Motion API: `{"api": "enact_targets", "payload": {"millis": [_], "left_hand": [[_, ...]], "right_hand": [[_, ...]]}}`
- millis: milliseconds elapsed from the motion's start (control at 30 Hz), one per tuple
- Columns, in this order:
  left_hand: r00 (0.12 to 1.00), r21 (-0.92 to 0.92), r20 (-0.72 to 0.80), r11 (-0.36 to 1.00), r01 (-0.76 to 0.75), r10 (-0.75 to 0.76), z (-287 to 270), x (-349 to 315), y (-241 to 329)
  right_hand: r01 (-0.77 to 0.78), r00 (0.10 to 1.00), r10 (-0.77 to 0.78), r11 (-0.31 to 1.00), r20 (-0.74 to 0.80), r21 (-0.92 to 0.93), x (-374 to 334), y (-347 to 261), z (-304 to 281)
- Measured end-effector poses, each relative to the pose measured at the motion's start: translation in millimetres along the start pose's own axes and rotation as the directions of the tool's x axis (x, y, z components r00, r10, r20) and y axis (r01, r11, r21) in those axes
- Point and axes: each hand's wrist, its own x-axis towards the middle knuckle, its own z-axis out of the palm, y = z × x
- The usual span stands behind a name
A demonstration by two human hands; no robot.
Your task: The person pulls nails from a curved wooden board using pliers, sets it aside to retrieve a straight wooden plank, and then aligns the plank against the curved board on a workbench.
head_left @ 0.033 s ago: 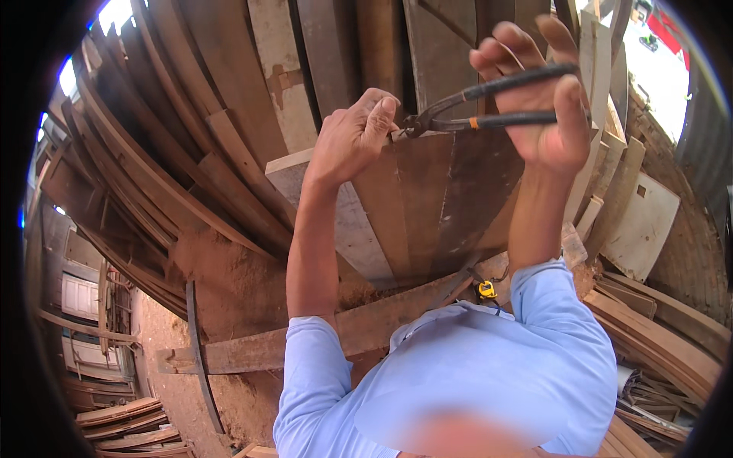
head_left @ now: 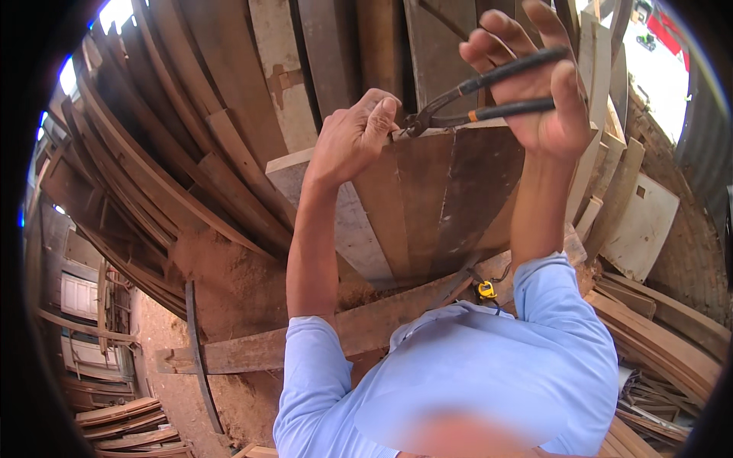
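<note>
A pair of pincers with dark handles and an orange band lies across the palm of my right hand. The handles are spread apart, and that hand's fingers are stretched out loosely around them. The pincers' jaws meet the top edge of an upright panel of wooden boards; what is between the jaws is too small to make out. Close beside the jaws, my left hand is closed at the same edge, thumb bent over the fingers. Anything inside its fingers is hidden.
Tall planks lean in rows behind the panel and to the left. A low beam crosses in front of me, with a yellow tape measure near my chest. Sawdust covers the ground. Stacked timber lies at the right.
My right hand has shifted slightly left and up, and the pincers' handles have swung up a little around their jaws. My left hand and the panel stay put.
</note>
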Motion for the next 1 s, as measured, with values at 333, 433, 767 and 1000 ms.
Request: {"api": "enact_targets", "payload": {"millis": [333,433,767,1000], "left_hand": [[0.996,0.004,0.091,1.0,-0.011,0.011,-3,4,-6],[0.994,0.027,0.113,1.0,0.001,-0.004,0,9,-8],[0.994,0.111,0.074,0.991,0.072,-0.081,5,19,-18],[0.994,0.133,0.046,0.987,0.089,-0.096,9,24,-6]], "right_hand": [[-0.091,0.973,0.072,0.993,0.218,0.078,49,13,-35],[-0.03,0.991,0.028,0.999,0.129,0.012,52,20,-37],[0.381,0.923,-0.257,0.521,0.286,-0.764,83,37,-30],[-0.08,0.987,0.147,0.787,0.06,-0.611,76,14,-19]]}}
